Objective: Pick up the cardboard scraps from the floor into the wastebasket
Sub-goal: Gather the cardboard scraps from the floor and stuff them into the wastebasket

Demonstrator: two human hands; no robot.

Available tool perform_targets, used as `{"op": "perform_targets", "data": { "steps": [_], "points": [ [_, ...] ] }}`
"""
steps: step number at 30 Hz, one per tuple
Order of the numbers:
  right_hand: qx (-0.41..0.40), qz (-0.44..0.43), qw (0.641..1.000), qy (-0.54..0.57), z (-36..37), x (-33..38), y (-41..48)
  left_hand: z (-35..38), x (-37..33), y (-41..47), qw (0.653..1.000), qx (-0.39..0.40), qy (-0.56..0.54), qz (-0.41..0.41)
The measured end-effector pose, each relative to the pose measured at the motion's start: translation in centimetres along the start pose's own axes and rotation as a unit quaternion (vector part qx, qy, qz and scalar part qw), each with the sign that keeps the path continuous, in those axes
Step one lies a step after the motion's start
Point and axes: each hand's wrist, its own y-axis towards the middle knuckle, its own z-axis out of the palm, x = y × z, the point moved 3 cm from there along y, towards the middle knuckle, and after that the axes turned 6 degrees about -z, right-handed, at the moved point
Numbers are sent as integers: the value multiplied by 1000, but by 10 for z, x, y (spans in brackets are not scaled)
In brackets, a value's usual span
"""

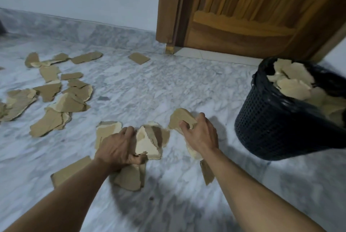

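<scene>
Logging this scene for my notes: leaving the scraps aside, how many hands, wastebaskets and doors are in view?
2 hands: left hand, right hand
1 wastebasket
1 door
Total: 4

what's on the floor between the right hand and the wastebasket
Nothing: in the head view only bare marble floor separates the right hand, gripping scraps, from the wastebasket.
</scene>
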Motion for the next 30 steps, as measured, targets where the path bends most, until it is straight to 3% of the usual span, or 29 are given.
{"op": "perform_targets", "data": {
  "steps": [6,14,18,22,26,30],
  "points": [
    [-61,-65,996,8,-80,34,28,-35,-30,5,997,-34,-53,-49],
    [-170,-126,977,-36,-260,61,76,-196,-126,67,974,-175,-138,-29],
    [-222,-65,970,-75,-342,3,89,-257,-219,93,964,-205,-167,18],
    [-237,38,967,-80,-379,-86,83,-264,-322,111,961,-189,-197,41],
    [-196,127,969,-80,-395,-152,70,-239,-406,119,961,-126,-246,31],
    [-106,165,981,3,-395,-181,68,-209,-429,133,956,-41,-289,44]
  ]
}}
